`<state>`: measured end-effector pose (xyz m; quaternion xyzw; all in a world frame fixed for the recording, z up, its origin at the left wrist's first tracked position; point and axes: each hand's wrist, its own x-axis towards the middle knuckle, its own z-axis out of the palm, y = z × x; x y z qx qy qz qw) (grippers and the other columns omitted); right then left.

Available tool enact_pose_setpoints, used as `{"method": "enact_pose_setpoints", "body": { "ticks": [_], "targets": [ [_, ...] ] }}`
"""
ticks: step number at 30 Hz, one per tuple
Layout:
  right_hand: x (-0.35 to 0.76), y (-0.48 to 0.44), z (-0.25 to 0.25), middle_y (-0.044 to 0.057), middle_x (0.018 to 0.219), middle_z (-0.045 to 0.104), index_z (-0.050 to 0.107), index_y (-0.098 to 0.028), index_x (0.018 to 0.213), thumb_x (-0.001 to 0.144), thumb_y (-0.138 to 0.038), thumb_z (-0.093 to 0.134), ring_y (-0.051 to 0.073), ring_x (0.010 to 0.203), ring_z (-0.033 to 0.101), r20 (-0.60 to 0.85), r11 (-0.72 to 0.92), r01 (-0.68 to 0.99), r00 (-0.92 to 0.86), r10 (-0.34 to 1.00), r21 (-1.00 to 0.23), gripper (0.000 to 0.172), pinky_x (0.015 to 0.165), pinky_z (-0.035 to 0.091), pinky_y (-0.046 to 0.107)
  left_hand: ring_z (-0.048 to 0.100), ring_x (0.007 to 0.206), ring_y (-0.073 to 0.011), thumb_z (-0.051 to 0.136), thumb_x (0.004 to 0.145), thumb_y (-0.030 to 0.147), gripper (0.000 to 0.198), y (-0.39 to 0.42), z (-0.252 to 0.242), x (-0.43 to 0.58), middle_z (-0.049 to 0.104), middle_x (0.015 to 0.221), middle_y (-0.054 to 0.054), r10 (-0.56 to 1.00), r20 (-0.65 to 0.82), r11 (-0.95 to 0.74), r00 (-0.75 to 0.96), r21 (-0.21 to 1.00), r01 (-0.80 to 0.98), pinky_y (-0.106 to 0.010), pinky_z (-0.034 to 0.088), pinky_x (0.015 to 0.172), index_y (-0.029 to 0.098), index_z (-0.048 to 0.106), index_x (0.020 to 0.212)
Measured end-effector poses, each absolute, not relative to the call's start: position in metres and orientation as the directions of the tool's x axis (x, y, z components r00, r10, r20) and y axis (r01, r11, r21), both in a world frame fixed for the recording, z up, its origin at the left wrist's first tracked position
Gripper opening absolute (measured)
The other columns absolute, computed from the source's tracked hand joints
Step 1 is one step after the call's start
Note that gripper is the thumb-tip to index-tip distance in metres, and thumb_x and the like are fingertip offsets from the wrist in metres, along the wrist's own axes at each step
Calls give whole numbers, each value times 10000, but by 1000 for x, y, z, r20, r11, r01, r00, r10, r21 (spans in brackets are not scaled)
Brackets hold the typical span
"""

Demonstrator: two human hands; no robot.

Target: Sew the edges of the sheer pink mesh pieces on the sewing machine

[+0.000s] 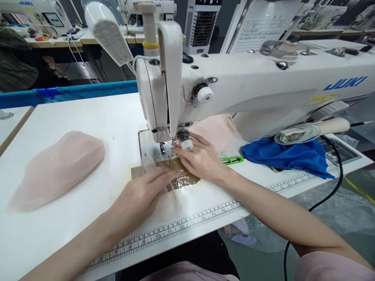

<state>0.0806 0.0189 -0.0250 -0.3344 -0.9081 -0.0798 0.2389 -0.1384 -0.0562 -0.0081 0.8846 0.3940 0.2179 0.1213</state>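
My right hand (202, 158) lies beside the presser foot (163, 148) of a white JUKI sewing machine (258, 82). Its fingers are stretched out and apart, with the tips close to the needle area. My left hand (143, 193) is in front of the foot, slightly blurred, its fingers extended over a shiny brown taped patch (187, 180) on the machine bed. Thin, see-through material hangs smeared under that hand; whether the fingers touch it is unclear. Pale pink fabric (219, 130) lies behind my right hand, under the machine arm.
A pale pink fabric piece (64, 168) rests on the table's left. Right of my hand are a green thread snipper (233, 160), a blue cloth (290, 156) and a coil of pale cord (297, 134). A printed ruler (164, 232) follows the front edge. A person (16, 58) sits at far left.
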Motion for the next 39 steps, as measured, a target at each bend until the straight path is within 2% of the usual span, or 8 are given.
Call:
{"method": "enact_pose_setpoints", "body": {
  "ticks": [3,6,12,18,23,29,33,39],
  "targets": [
    [80,17,-23,26,1028,747,723,-204,1065,938,-131,414,185,991,667,460,752,654,-645,610,-81,342,1059,425,424,681,870,-177,420,972,264,349,-50,-8,-143,616,1266,-67,822,261,-560,505,211,801,-262,519,579,236,534,1301],
    [78,15,-22,31,944,760,729,-185,1058,981,-266,453,190,955,675,467,742,637,-602,648,-209,298,997,445,403,640,639,-150,485,947,364,301,-45,-7,-145,662,1113,-54,881,147,-468,450,115,876,-255,389,428,222,604,1185],
    [69,7,-18,31,974,754,738,-188,970,915,-485,579,189,919,663,397,731,461,-629,669,-503,342,831,464,350,586,642,-181,446,957,364,285,-43,0,-142,648,723,-19,873,166,-480,459,113,870,-293,339,526,202,624,802],
    [62,-7,-14,17,840,696,714,-179,853,744,-555,742,176,810,610,298,738,383,-737,607,-555,392,778,458,342,576,768,-200,560,845,558,336,-29,8,-160,657,812,-6,868,7,-481,497,267,835,-369,392,744,229,609,796],
    [63,-11,-12,-10,796,659,683,-187,811,860,-235,651,136,767,593,221,706,386,-766,604,-594,76,775,461,319,576,755,-171,530,860,397,215,-24,7,-164,637,810,7,852,-59,-431,520,486,761,-347,445,755,228,575,735],
    [66,-7,-12,-24,794,677,645,-183,934,933,-204,534,38,441,497,7,218,222,-684,729,-950,113,460,424,200,667,790,-168,514,831,266,122,-30,13,-156,647,782,3,889,-211,-10,408,879,476,-301,530,657,225,450,735],
    [64,-8,-10,-12,806,655,591,-185,946,938,-234,520,70,553,594,-46,57,127,-686,727,-990,87,529,489,217,652,717,-138,484,789,198,117,-31,11,-153,655,747,4,889,-206,27,410,916,401,-287,547,633,229,397,717],
    [61,-7,-7,-73,699,539,542,-207,1002,785,-208,701,88,623,512,8,214,227,-668,745,-950,269,560,426,217,432,468,-78,441,735,170,93,-34,8,-138,475,597,62,947,-149,26,284,919,394,-210,387,428,225,464,807]
  ]
}}
